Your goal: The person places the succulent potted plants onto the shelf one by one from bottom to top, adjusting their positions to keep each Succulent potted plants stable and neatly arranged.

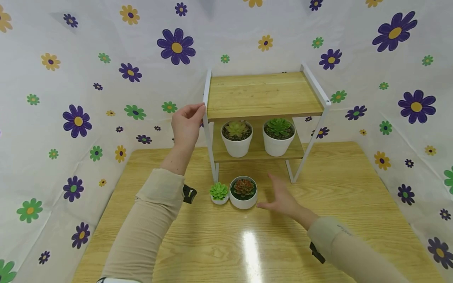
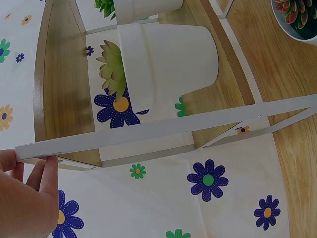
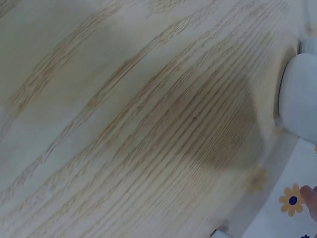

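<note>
A two-tier plant shelf (image 1: 262, 94) with wooden boards and white metal sides stands at the back of the table. At its upper left front corner, my left hand (image 1: 187, 125) pinches the white side frame (image 2: 148, 130) between thumb and fingers. My right hand (image 1: 281, 198) is just right of a reddish succulent in a round white bowl (image 1: 243, 202), thumb and fingers spread, holding nothing. Touching or almost touching that bowl on its left is a small bright green succulent (image 1: 219, 191). In the right wrist view only a fingertip (image 3: 309, 198) shows.
On the lower board sit two white pots, a yellowish succulent (image 1: 237, 145) at left and a green succulent (image 1: 278, 143) at right. Flower-printed cloth (image 1: 106, 78) surrounds the wooden table (image 1: 198, 243). The shelf's top board (image 1: 262, 90) is bare wood.
</note>
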`<move>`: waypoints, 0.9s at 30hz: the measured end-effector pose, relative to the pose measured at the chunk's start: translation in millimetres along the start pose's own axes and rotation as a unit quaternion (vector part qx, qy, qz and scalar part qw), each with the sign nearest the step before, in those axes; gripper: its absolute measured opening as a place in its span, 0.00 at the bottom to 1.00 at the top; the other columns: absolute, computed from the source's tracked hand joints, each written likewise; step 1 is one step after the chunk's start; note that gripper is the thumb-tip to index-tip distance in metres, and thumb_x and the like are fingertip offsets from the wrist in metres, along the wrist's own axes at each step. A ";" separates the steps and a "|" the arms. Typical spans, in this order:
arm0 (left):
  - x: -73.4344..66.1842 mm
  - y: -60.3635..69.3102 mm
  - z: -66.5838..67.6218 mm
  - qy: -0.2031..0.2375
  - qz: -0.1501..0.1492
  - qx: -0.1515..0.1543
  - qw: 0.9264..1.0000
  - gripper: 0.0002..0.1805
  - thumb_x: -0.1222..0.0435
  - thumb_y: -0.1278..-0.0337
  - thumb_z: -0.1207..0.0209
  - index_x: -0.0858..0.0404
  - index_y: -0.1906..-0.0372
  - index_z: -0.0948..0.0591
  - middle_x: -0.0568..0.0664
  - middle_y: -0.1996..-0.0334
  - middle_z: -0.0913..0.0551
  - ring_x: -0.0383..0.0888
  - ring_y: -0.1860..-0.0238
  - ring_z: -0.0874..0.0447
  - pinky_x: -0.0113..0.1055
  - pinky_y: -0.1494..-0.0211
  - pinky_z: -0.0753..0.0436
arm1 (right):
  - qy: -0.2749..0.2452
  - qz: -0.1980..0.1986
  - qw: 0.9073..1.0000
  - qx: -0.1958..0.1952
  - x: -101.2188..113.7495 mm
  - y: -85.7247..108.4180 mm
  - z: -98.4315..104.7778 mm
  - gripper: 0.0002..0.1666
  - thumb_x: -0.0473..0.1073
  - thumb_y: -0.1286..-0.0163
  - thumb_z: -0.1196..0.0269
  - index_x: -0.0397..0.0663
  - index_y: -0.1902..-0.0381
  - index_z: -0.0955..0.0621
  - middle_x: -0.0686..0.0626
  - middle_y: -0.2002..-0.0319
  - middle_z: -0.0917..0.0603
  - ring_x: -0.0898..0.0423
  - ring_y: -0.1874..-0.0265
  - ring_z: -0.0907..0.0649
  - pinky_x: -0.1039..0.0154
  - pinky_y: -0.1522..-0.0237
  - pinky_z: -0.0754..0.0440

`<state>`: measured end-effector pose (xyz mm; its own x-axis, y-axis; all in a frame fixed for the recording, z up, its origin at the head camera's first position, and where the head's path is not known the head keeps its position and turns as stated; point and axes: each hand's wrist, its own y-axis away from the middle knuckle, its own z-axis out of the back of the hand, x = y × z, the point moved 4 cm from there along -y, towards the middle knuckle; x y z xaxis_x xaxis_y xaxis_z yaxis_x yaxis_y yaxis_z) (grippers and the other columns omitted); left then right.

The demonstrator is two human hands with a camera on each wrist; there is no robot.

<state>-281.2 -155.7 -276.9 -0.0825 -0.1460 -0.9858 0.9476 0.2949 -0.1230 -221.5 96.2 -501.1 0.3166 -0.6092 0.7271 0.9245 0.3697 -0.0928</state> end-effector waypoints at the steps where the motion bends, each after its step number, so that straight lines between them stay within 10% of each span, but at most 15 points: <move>1: 0.0 0.1 -0.3 0.000 0.000 0.000 1.000 0.13 0.59 0.39 0.42 0.61 0.53 0.18 0.51 0.53 0.19 0.40 0.53 0.22 0.31 0.46 0.20 | 0.002 -0.006 1.000 0.011 -0.6 -1.1 -3.3 0.65 0.50 0.53 0.25 0.30 0.30 0.51 0.28 0.31 0.46 0.32 0.32 0.44 0.37 0.34 0.41; 27: 2.0 -1.4 0.6 -0.007 -0.007 -0.004 1.000 0.13 0.58 0.39 0.42 0.61 0.54 0.18 0.50 0.53 0.18 0.39 0.53 0.23 0.31 0.46 0.20 | -0.026 -0.081 0.992 0.091 8.3 -30.0 -47.2 0.68 0.54 0.54 0.25 0.36 0.28 0.54 0.29 0.32 0.44 0.36 0.34 0.37 0.42 0.34 0.36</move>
<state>-282.5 -157.0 -278.6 -0.0920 -0.1633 -0.9823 0.9439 0.3000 -0.1383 -236.6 47.0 -524.4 0.1513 -0.6364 0.7564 0.9077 0.3925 0.1487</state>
